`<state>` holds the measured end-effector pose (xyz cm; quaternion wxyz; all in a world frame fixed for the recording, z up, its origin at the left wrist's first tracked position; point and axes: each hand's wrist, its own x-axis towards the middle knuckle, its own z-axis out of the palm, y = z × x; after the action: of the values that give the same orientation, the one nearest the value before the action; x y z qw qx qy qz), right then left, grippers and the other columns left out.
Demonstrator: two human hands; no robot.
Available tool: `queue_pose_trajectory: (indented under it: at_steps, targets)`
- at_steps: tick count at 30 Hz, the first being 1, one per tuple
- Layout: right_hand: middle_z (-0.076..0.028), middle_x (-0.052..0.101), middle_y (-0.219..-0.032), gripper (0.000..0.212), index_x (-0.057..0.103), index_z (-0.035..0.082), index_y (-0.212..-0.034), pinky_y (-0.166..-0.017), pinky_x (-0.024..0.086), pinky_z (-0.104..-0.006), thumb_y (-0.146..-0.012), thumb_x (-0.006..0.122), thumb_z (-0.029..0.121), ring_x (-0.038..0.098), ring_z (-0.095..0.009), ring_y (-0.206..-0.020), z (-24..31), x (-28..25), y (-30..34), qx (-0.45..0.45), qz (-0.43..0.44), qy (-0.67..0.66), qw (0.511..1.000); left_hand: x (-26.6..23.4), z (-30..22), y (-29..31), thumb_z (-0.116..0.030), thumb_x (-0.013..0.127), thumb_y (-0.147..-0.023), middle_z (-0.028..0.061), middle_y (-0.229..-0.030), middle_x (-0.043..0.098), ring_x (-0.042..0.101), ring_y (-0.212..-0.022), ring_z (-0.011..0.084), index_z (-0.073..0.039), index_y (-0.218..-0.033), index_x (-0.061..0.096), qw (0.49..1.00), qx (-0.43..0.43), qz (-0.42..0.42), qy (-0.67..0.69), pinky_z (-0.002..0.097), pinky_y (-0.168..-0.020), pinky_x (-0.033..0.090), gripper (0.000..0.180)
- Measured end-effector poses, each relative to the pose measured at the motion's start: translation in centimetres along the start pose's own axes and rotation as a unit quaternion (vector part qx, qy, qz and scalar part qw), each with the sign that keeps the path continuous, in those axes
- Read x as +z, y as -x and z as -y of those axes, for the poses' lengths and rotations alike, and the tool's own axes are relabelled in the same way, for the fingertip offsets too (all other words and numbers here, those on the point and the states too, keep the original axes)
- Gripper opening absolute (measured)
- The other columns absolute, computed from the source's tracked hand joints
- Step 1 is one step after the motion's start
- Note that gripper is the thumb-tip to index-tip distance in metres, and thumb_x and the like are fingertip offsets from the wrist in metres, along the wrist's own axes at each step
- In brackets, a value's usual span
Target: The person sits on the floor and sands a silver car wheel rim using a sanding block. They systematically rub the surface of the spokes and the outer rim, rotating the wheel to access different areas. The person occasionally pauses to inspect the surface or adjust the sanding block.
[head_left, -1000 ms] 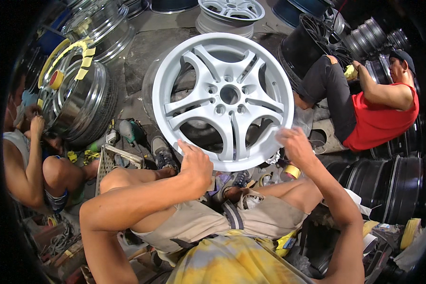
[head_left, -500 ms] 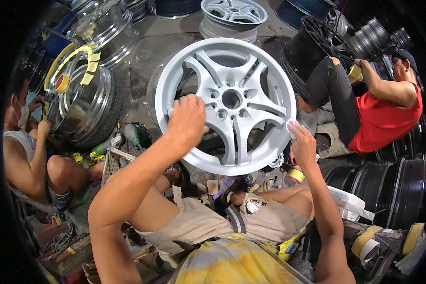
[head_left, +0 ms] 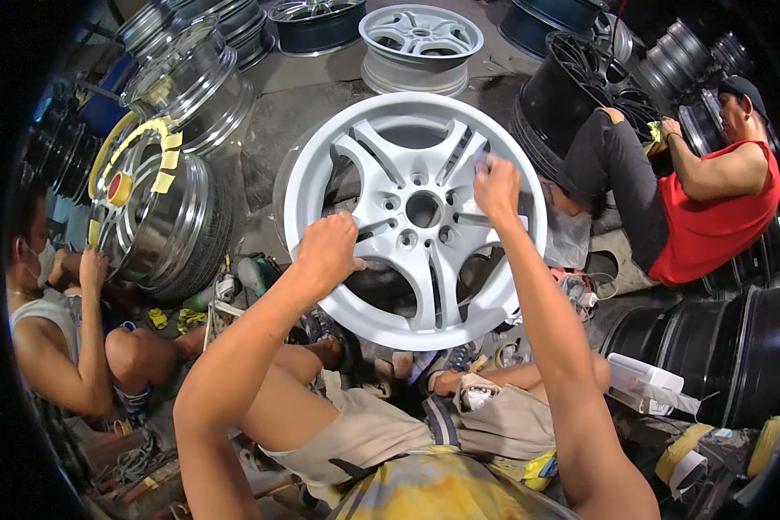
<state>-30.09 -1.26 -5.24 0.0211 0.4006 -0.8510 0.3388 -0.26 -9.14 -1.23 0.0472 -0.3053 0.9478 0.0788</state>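
Note:
A pale grey-white car wheel rim (head_left: 433, 312) with several split spokes lies face up in front of my knees. My left hand (head_left: 328, 249) is closed around a spoke at the rim's left side, fingers curled over and thumb toward me. At the upper right spoke, my right hand (head_left: 497, 186) pinches a small, thin greyish-purple sheet (head_left: 480, 159), which looks like sandpaper, against the metal. Most of that sheet is hidden by the fingers.
A second pale rim (head_left: 420, 74) stands beyond. At left, a masked person (head_left: 56, 338) works at a chrome wheel (head_left: 160, 225) with yellow tape. At right sits a person in a red top (head_left: 715, 208). Black rims (head_left: 711, 347) and a white plastic container (head_left: 643, 381) are near my right arm.
My right hand has moved from the rim's right edge up and left onto the upper right spoke. My left hand has come down onto the left spoke. The rim appears lower in view.

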Motion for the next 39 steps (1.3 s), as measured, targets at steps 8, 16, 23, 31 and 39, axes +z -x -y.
queue_pose_trajectory:
  at_steps: [8,16,23,31,39]
  targets:
    - [-0.028,0.070,-0.093,0.021,0.075,0.001,-0.098,-0.084,0.052,-0.0542,-0.089,0.057,0.009,0.065,-0.051,-0.091,-4.1,-1.0,1.4,-0.089,0.111,0.070,0.987,-2.0,0.3,1.1,-0.037,0.085,-0.077,0.0243,-0.091,0.071,0.070,-0.090,0.0424,0.005,-0.096,0.063,0.998,-0.006,0.021,0.060,0.0477,-0.081,0.057,0.051]
    - [-0.028,0.070,-0.094,0.029,0.077,0.004,-0.105,-0.085,0.055,-0.0466,-0.085,0.056,0.004,0.069,-0.045,-0.093,-3.9,-7.5,1.9,-0.119,0.209,0.101,0.965,-5.0,0.6,0.8,-0.038,0.080,-0.082,0.0273,-0.090,0.071,0.069,-0.091,0.0443,0.008,-0.097,0.069,0.990,-0.018,0.109,0.090,0.0493,-0.085,0.055,0.050]
    - [-0.027,0.072,-0.096,0.027,0.075,0.002,-0.109,-0.085,0.055,-0.0467,-0.090,0.056,0.008,0.071,-0.043,-0.092,-0.2,-2.2,-6.8,-0.066,0.095,-0.035,0.993,-5.4,1.7,1.9,-0.037,0.077,-0.085,0.0298,-0.096,0.071,0.069,-0.096,0.0448,0.008,-0.114,0.067,0.984,-0.013,0.060,0.164,0.0495,-0.090,0.054,0.054]
    - [-0.008,0.069,-0.123,0.026,0.077,0.008,-0.111,-0.096,0.047,-0.0419,-0.091,0.063,0.018,0.057,-0.030,-0.110,1.5,-1.6,-9.4,-0.429,0.235,0.130,0.862,-5.7,2.8,2.9,-0.031,0.075,-0.087,0.0281,-0.100,0.071,0.068,-0.101,0.0443,0.004,-0.117,0.068,0.979,-0.002,0.078,0.188,0.0482,-0.093,0.053,0.046]
    - [-0.011,0.068,-0.098,0.024,0.076,0.006,-0.100,-0.087,0.045,-0.0413,-0.097,0.057,0.020,0.056,-0.032,-0.095,3.5,0.5,-12.0,-0.466,0.337,0.189,0.796,-6.1,3.6,4.0,-0.029,0.076,-0.087,0.0258,-0.100,0.072,0.068,-0.099,0.0431,0.001,-0.115,0.070,0.976,-0.015,0.087,0.201,0.0485,-0.090,0.054,0.041]
